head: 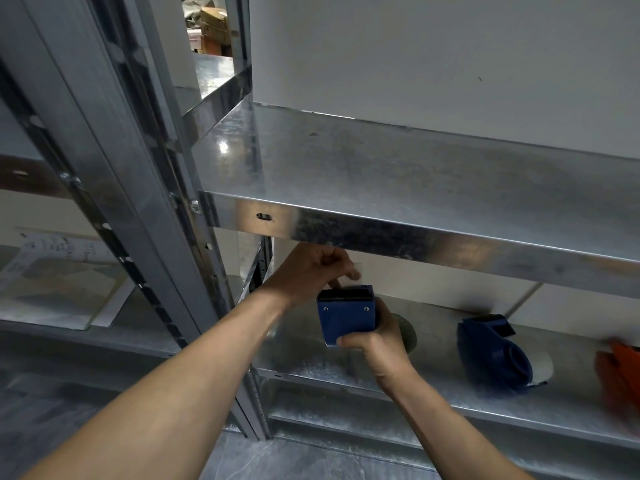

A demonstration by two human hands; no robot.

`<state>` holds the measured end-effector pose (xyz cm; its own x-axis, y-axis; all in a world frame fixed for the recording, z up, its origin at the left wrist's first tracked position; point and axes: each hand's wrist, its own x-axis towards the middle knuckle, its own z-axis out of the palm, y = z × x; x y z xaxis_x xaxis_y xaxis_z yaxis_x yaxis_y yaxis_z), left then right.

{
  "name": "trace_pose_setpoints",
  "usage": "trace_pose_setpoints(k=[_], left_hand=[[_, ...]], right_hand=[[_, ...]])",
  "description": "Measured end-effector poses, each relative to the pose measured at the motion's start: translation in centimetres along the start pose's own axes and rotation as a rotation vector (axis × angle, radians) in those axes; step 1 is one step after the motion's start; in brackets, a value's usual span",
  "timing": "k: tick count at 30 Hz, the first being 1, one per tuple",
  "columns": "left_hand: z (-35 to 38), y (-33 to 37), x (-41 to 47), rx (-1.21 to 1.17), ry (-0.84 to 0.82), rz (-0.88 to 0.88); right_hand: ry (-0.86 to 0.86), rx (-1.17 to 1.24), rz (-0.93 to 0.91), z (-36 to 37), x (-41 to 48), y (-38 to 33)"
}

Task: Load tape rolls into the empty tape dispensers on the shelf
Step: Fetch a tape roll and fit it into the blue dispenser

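My right hand (375, 344) grips a blue plastic tape dispenser (347, 313) above the galvanized metal shelf (311, 362); my left hand (313, 271) pinches clear tape (355, 271) above its serrated blade. A second blue dispenser (491, 355) lies on the shelf to the right, beside a blurred orange object (620, 372).

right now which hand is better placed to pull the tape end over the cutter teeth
Left. The left hand already pinches the clear tape end just above the serrated edge of the blue dispenser, while the right hand is busy gripping that dispenser's body.
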<state>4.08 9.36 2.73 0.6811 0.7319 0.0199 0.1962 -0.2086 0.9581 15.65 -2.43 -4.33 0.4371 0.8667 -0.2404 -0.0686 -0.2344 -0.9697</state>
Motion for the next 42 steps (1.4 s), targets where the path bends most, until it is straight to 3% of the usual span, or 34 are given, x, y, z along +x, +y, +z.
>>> trace_pose_setpoints(k=[3,10,39,42], left_hand=[[-0.4,-0.2,0.1,-0.011,0.059,-0.003],[0.0,0.5,0.0,0.055,-0.018,-0.021],[-1.2,0.2,0.9,0.072,0.192,-0.075],[-0.9,0.9,0.3,0.001,0.144,-0.063]], right_hand=[[0.020,-0.002,0.016,-0.2,0.1,0.0],[-0.004,-0.065,0.044,0.5,0.0,-0.1],[-0.032,-0.059,0.040,0.8,-0.3,1.2],[-0.009,-0.041,0.062,0.7,-0.2,1.2]])
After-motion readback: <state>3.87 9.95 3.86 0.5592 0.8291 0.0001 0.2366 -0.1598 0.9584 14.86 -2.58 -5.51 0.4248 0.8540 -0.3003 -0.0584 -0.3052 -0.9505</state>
